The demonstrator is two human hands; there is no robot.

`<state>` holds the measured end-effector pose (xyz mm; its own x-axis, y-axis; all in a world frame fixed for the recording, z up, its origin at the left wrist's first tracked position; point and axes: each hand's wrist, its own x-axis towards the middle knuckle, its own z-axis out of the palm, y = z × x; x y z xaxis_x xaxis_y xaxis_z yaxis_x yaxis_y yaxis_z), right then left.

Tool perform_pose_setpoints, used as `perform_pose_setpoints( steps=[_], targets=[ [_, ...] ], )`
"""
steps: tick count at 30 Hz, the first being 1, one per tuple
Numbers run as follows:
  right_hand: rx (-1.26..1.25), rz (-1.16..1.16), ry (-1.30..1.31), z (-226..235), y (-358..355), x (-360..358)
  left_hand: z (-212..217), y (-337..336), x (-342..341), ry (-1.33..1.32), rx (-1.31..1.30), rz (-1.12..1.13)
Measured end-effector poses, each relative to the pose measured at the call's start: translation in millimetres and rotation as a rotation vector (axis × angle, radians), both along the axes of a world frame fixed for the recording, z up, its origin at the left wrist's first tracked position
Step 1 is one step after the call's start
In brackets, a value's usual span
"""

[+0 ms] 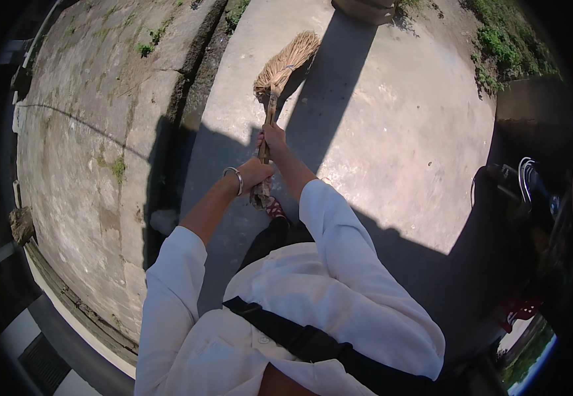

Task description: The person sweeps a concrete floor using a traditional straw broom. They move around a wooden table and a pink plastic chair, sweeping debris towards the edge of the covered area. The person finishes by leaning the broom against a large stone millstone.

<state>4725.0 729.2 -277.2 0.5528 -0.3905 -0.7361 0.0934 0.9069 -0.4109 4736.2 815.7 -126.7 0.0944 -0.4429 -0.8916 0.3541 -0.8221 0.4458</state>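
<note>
Curling the left hand (255, 174) tight round the near end of a straw broom (277, 80); wrapping the right hand (274, 138) just farther up the handle (271, 111), likely for leverage and control. Holding the bristles (291, 59) out ahead, over sunlit concrete pavement (392, 145); hard to tell whether touching it.

Sunlit concrete floor (405, 165) borders greenery (501, 43) and, apparently, a shaded wall (531, 105).

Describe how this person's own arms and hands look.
Loose white sleeves stop well short of the wrists. The left hand has a silver-coloured bangle at its wrist; the right hand has none visible. Both are ungloved.
</note>
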Motion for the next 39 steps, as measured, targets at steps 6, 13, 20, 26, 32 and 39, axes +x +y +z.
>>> perform_pose_setpoints(
  steps=[6,13,20,26,32,39],
  targets=[
    [0.309,-0.249,0.001,-10.1,15.3,-28.2,-2.2,-8.9,2.0,-0.114,-0.015,-0.63],
    [0.24,-0.244,0.11,82.8,62.2,-19.7,76.5,58.4,29.4,0.015,0.005,-0.31],
    [0.26,-0.056,0.066,124.0,140.5,-32.8,110.3,155.4,-7.6,-0.012,0.004,-0.045],
    [0.315,0.096,-0.095,52.9,164.5,-2.4,100.0,169.3,-19.1,0.129,0.104,0.272],
    [0.257,0.094,0.11,22.1,167.9,-27.8,60.4,158.1,-13.9,0.323,0.083,0.246],
    [-0.016,0.098,0.395,70.4,188.0,-37.6,79.3,221.8,-12.1,0.433,0.024,0.382]
  ],
)
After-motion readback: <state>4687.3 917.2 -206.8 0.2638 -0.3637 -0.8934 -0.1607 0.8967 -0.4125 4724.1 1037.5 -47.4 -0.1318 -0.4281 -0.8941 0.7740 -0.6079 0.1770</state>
